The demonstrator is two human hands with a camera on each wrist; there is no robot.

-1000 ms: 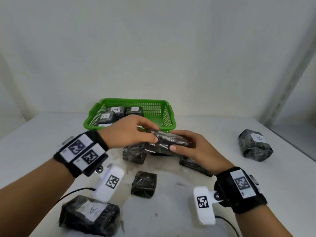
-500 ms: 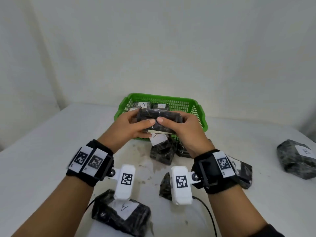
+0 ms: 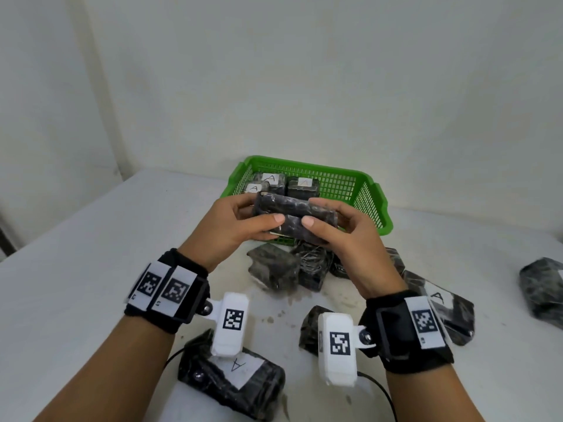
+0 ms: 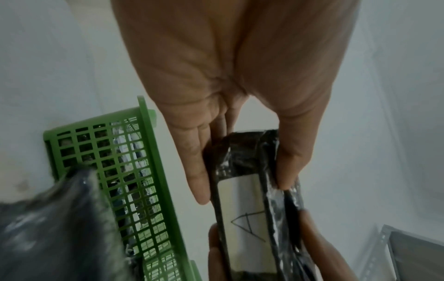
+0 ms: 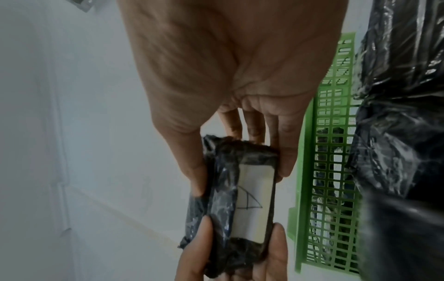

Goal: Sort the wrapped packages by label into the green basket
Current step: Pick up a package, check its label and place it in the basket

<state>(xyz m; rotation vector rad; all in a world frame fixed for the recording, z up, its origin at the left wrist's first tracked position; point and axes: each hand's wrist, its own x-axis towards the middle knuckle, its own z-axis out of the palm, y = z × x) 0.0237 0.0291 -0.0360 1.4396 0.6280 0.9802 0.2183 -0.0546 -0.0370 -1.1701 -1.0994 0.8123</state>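
Both hands hold one black wrapped package [image 3: 294, 219] in the air just in front of the green basket [image 3: 370, 197]. My left hand [image 3: 243, 222] grips its left end [image 4: 240, 155], my right hand [image 3: 336, 229] its right end [image 5: 240, 157]. Its white label, marked A [image 4: 245, 222] [image 5: 252, 201], faces down and shows only in the wrist views. Three packages labelled A [image 3: 271, 181] lie in the basket's left part. The left hand [image 4: 238, 167] pinches the package between thumb and fingers, and so does the right hand [image 5: 240, 171].
Several black packages [image 3: 274, 269] lie on the white table [image 3: 76, 254] below the hands. One labelled A [image 3: 234, 382] sits near the front edge, another A [image 3: 441, 309] to the right, and one [image 3: 545, 287] at the far right edge.
The package has been lifted from the pile and brought up toward the basket's front rim, with both hands still on it. The head view has swung left and down.
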